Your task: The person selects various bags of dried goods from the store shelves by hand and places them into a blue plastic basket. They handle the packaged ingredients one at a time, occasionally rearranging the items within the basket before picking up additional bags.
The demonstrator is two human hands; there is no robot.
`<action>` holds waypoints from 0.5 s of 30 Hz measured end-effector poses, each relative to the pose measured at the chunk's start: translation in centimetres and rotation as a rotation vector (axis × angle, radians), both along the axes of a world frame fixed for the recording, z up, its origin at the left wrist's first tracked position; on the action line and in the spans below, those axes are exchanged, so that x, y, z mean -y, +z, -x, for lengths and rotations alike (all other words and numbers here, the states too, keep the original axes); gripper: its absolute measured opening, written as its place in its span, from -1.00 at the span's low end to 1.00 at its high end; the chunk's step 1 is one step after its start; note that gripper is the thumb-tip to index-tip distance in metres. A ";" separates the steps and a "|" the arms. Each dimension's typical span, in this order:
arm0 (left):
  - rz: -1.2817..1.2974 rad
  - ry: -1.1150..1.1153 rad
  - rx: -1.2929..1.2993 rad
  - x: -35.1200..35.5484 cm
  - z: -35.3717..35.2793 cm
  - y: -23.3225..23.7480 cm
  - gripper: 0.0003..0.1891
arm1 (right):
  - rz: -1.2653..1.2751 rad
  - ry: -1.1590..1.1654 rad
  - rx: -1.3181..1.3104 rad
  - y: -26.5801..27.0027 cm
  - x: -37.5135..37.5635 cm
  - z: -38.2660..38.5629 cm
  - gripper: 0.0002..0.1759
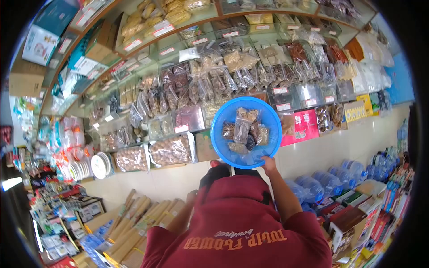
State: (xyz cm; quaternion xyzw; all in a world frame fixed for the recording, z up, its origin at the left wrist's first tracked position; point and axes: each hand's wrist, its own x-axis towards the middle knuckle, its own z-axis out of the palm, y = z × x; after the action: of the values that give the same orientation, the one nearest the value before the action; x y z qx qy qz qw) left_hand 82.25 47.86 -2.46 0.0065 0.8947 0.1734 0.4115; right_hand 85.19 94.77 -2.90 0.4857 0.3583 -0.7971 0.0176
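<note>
Round blue plastic basin (270, 118), wide-mouthed: at the centre of the scene, in front of the person; any support beneath it cannot be made out. Contents: a small heap of clear plastic bags of brown, tan and dark goods (242, 130), gathered around the middle of the basin; exact kinds too small to tell. Right hand (269, 164): curled over the near right rim, gripping the basin. Left hand (192, 195): low on the left, beside the dark trousers (213, 175), apart from the basin; partly hidden — its spread, and any hold, cannot be told. Handling, as judged: basin light and slightly springy, smooth enough to slip, apt to tip under a one-sided grip; best taken at opposite points of the rim. Bags likely soft, light and slick, some contents perhaps brittle; best lifted by the loose plastic at the top. Surroundings: far side, tiered glass-fronted shelves with rows of bagged goods (205, 87); left, two large clear bags of pale brown round goods (172, 149); right, a bright pink sign (305, 124); near right, large blue-tinted clear water bottles (328, 182); near left, long brown cardboard pieces (147, 214).
</note>
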 end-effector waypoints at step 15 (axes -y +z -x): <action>-0.324 0.720 0.032 1.7 -10.2 -2.8 -0.68 | 0.149 0.011 -0.010 -0.5 1.9 -0.1 -0.67</action>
State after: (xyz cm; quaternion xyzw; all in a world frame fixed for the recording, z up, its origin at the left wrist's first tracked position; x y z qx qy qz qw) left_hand 92.42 46.20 -5.23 -0.2455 0.7943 0.4457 0.3321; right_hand 85.29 92.91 -3.36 0.4769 0.3006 -0.8240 0.0565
